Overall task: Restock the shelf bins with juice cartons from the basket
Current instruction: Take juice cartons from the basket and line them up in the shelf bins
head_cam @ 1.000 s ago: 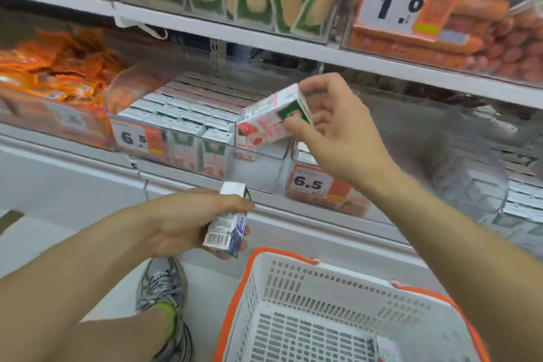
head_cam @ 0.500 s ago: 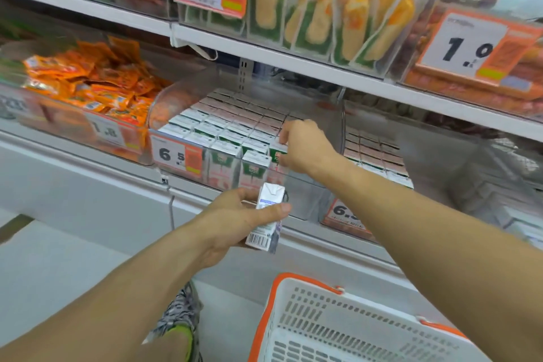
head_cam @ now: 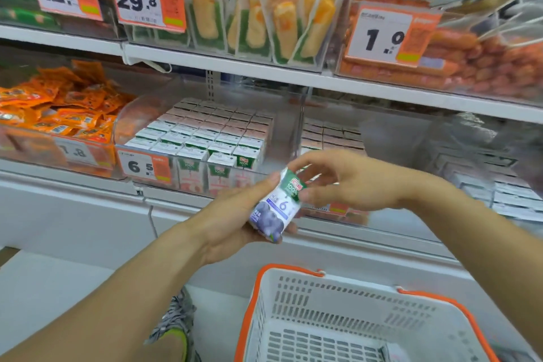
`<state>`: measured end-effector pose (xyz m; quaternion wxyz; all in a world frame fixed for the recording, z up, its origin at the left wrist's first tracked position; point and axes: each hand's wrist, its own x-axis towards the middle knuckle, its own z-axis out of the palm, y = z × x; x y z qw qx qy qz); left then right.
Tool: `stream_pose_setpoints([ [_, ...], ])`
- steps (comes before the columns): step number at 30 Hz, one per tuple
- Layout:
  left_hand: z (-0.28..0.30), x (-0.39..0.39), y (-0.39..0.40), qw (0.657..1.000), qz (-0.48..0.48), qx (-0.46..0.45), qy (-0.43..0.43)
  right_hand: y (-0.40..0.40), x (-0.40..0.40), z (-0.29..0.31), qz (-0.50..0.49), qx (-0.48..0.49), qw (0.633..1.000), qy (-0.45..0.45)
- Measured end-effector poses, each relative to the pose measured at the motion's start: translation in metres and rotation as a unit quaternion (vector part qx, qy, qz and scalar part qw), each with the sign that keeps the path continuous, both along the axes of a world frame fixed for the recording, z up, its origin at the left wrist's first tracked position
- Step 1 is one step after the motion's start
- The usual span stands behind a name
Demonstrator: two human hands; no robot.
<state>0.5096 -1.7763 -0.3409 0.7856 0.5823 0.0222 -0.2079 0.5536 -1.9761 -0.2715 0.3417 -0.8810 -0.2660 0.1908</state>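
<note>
Carton of juice, small, white with a green top and a picture of dark blueberries (head_cam: 276, 209), is in front of the shelf, above the basket, tilted with its top towards the upper right. The left hand (head_cam: 238, 214) holds it from below and from the side, the fingers curled under its bottom and the thumb along its left edge. The right hand (head_cam: 346, 182) pinches the green top of the same carton between thumb and fingers.

Behind the hands stands a clear plastic shelf bin (head_cam: 202, 173) with an orange and white price tag reading 6.5 (head_cam: 145, 166). It is filled with rows of small white and pink cartons with green tops (head_cam: 211, 138), upright and close together; a free strip remains along the right wall. Just right of it is a second clear bin (head_cam: 332, 138) with similar cartons at its back, partly hidden by the right hand.

Below, a white plastic basket with an orange rim (head_cam: 338, 323) is near the person's knees; what it holds I cannot tell. A grey sport shoe with a green edge (head_cam: 176, 323) is seen left of the basket.

To the left of the first bin lies a heap of orange snack packets (head_cam: 58, 109). On the shelf above stand pouches with yellow corn (head_cam: 264, 9).
</note>
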Motion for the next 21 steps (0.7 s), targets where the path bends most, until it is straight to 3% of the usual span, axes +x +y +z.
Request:
stream_pose_setpoints([
  [3, 0.004, 0.001, -0.04, 0.999, -0.049, 0.004, -0.005, -0.043, -0.018, -0.015, -0.069, 0.105, 0.99, 0.058],
  [6, 0.008, 0.005, -0.087, 0.996, -0.089, 0.015, -0.013, -0.085, -0.035, -0.027, -0.148, 0.179, 0.971, 0.057],
  [11, 0.016, 0.01, -0.157, 0.986, -0.154, 0.027, -0.049, -0.162, -0.064, -0.046, -0.257, 0.31, 0.914, 0.053],
  [14, 0.012, 0.014, -0.193, 0.985, -0.103, 0.044, -0.132, -0.206, -0.076, -0.058, -0.318, 0.394, 0.861, 0.042],
  [15, 0.007, 0.018, -0.204, 0.976, -0.07, 0.087, -0.188, -0.22, -0.078, -0.06, -0.341, 0.427, 0.837, 0.034],
  [16, 0.002, 0.021, -0.214, 0.951, -0.032, 0.167, -0.26, -0.234, -0.08, -0.061, -0.361, 0.458, 0.812, 0.02],
  [18, -0.01, 0.029, -0.231, 0.836, 0.049, 0.346, -0.423, -0.261, -0.082, -0.057, -0.392, 0.5, 0.772, -0.028],
  [19, -0.013, 0.034, -0.236, 0.772, 0.074, 0.396, -0.492, -0.272, -0.082, -0.054, -0.405, 0.51, 0.757, -0.058],
  [21, -0.022, 0.045, -0.251, 0.7, 0.078, 0.443, -0.554, -0.297, -0.077, -0.043, -0.43, 0.494, 0.744, -0.131],
])
